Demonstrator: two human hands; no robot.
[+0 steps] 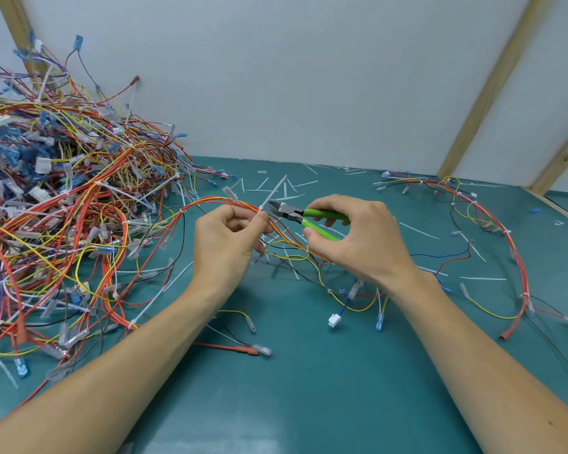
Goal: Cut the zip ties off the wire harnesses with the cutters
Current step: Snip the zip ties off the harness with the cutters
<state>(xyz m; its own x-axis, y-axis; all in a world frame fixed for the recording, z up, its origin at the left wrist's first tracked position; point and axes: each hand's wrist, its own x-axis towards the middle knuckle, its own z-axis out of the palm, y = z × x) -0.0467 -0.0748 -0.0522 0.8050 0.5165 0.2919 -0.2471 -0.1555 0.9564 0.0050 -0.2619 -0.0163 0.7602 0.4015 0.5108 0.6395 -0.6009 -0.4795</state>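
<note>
many cut tie strips [300,184] are scattered on the mat; a large pile [63,191] at left is left untouched. one harness [286,235] is pinched by the left hand [225,239] mid-scene, the cutters [304,216] gripped by the right hand [358,237], blades parted at a tie [262,207].

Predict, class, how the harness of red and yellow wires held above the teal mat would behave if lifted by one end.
The red and yellow wire harness would probably flop: it already sags in curves from the left hand. It likely weighs little, since fingertips hold it. Its loose ends may snag the white zip-tie offcuts.
</note>
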